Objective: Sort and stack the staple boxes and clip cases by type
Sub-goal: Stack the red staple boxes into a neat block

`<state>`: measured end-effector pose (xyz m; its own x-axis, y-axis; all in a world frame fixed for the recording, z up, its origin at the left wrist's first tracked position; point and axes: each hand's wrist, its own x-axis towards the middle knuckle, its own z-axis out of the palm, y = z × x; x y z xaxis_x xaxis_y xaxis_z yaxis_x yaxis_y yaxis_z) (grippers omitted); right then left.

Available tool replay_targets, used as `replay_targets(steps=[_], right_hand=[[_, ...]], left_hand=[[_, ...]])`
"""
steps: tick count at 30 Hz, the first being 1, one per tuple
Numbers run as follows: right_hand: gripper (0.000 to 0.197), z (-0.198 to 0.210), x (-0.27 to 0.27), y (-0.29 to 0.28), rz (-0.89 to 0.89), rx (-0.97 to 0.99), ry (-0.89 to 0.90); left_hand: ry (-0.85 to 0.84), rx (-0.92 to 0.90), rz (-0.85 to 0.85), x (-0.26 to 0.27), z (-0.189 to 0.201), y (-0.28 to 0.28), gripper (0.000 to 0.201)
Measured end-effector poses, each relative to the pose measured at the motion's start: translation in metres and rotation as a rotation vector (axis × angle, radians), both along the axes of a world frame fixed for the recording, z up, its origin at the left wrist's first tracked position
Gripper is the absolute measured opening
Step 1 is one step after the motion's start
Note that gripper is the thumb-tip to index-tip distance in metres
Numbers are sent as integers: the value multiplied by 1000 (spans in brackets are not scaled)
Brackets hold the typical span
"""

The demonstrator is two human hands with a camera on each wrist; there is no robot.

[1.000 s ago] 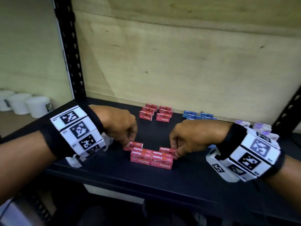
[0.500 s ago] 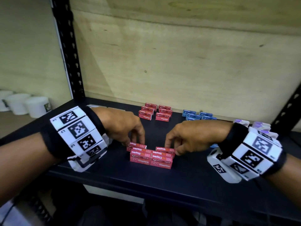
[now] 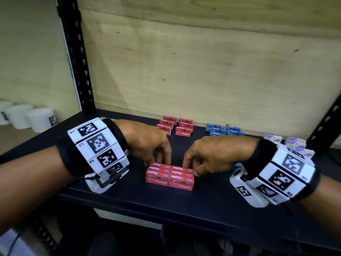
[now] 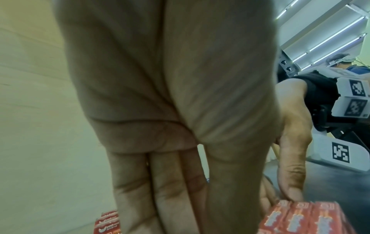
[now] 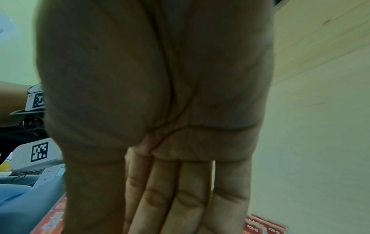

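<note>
Both grips hold nothing: left hand (image 3: 147, 143) and right hand (image 3: 212, 154) touch red block (image 3: 169, 177); blue boxes (image 3: 224, 129) behind.

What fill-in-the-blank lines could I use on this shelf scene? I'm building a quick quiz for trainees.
1. Both hands touch the near block of ____ staple boxes.
2. The blue boxes sit to the ____ of the far red boxes.
3. The left hand and right hand rest their fingertips on the block's ____ side.
4. The boxes stand on a ____ shelf.

Missing words: red; right; far; black
</note>
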<state>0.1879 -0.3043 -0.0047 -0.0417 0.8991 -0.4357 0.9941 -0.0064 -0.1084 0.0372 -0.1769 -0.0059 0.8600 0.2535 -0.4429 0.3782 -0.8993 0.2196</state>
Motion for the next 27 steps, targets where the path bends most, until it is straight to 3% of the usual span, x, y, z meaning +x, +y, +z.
replay_targets(steps=[13,21,27], right_hand=[[38,16,13,14,-47,-67,-10],[27,33,51,73,-138,131,-141],[17,25,80,124,-205,161,-239]], left_hand=[[-10,55,66,6,9,12,41],[-95,252,222,41,22,55,27],[-55,348,274,76,25,88,24]])
